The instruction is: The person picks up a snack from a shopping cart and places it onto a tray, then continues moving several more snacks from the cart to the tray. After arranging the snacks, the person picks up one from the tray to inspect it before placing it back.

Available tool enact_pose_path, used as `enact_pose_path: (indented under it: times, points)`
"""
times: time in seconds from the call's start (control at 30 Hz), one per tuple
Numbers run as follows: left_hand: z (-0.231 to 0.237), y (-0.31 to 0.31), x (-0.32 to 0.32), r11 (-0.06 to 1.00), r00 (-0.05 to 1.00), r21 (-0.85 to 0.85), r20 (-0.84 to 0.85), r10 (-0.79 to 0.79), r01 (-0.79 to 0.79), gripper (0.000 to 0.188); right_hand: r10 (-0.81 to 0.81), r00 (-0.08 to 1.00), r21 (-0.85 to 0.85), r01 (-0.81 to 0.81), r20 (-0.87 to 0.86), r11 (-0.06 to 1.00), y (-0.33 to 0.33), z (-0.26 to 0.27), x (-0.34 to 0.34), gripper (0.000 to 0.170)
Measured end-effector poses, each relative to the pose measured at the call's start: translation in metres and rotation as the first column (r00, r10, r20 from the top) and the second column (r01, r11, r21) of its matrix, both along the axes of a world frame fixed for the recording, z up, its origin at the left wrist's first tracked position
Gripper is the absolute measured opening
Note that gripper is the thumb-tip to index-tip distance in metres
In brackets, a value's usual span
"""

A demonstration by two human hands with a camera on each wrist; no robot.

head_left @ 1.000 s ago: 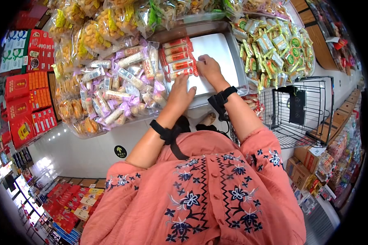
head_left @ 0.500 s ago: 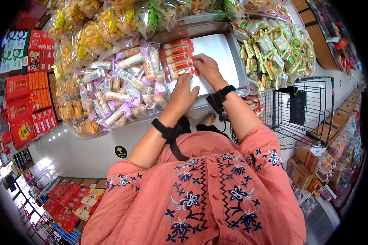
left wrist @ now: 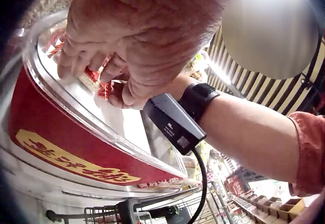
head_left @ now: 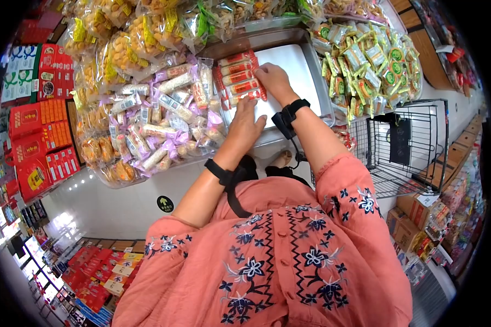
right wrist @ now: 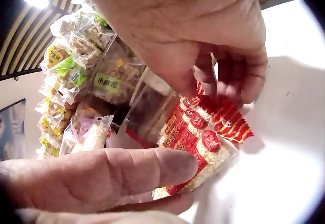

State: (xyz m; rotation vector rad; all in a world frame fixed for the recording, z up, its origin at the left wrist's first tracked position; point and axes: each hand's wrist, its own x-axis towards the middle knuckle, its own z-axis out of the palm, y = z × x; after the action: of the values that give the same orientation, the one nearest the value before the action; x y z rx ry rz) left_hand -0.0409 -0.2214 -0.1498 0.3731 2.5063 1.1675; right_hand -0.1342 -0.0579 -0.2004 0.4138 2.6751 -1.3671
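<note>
Several red-and-clear wrapped snack bars (head_left: 240, 76) lie in a row, stacked front to back, at the left side of a metal tray (head_left: 324, 103) with a white bottom. My left hand (head_left: 245, 128) rests at the near end of the row, fingers extended against the nearest bar. At the row's right side is my right hand (head_left: 275, 82), its curled fingers at the red wrapper ends. In the right wrist view, the right hand (right wrist: 203, 36) pinches a striped red wrapper end (right wrist: 231, 125), while the left hand (right wrist: 111, 178) lies along the bars' other side.
Purple-ended wrapped rolls (head_left: 174, 103) are heaped left of the tray, green-and-yellow packets (head_left: 365, 65) right of it. Bagged snacks (head_left: 131, 46) stand behind. A wire shopping cart (head_left: 403, 147) is at the right, and red boxes (head_left: 33, 147) fill shelves at far left.
My right hand has moved away from me along the row's right side, toward the farther bars. The left hand stays at the near end with little movement.
</note>
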Motion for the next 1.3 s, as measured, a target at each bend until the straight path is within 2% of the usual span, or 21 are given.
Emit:
enact_pose_path:
  times: [0.17,0.27,0.37,0.47,0.6,0.9,1.0,1.1,1.3]
  points:
    - [-0.001,0.004,0.000,1.000,1.000,0.008,0.018,0.025,-0.025,0.057,0.033,0.994,-0.003,-0.033,0.102,0.999,-0.003,0.005,-0.008,0.032]
    - [-0.003,0.005,0.003,0.999,0.999,0.040,-0.025,0.035,-0.034,0.057,-0.047,0.998,-0.110,0.052,0.048,0.993,-0.003,0.000,-0.007,0.032]
    - [-0.004,0.003,0.003,0.998,0.999,0.058,-0.003,0.039,-0.039,0.057,-0.117,0.993,-0.115,0.119,0.024,0.986,-0.003,0.011,0.001,0.031]
    - [-0.007,0.001,0.003,0.998,0.999,0.043,-0.008,0.034,-0.034,0.056,-0.070,0.995,-0.109,0.078,0.070,0.991,0.006,-0.001,0.014,0.028]
    - [-0.003,0.002,0.002,0.999,1.000,0.042,-0.009,0.020,-0.020,0.056,-0.068,0.992,-0.221,0.090,0.101,0.971,0.003,-0.007,0.025,0.018]
    - [-0.003,0.005,0.004,1.000,0.998,-0.017,-0.065,-0.013,0.012,0.055,0.005,0.999,-0.310,0.012,0.053,0.951,0.009,-0.001,0.032,0.021]
    - [-0.003,0.007,0.005,0.999,0.995,-0.041,-0.095,-0.026,0.023,0.053,0.027,0.999,-0.227,-0.020,0.027,0.974,0.005,-0.002,0.031,0.021]
    - [-0.002,0.008,0.004,0.999,0.997,-0.045,-0.080,-0.025,0.021,0.052,-0.008,1.000,-0.060,0.007,-0.014,0.998,-0.003,0.001,0.028,0.021]
    - [-0.001,0.010,0.007,0.999,0.999,-0.033,-0.050,-0.015,0.014,0.049,0.039,0.999,-0.058,-0.040,-0.017,0.998,0.002,0.004,0.029,0.021]
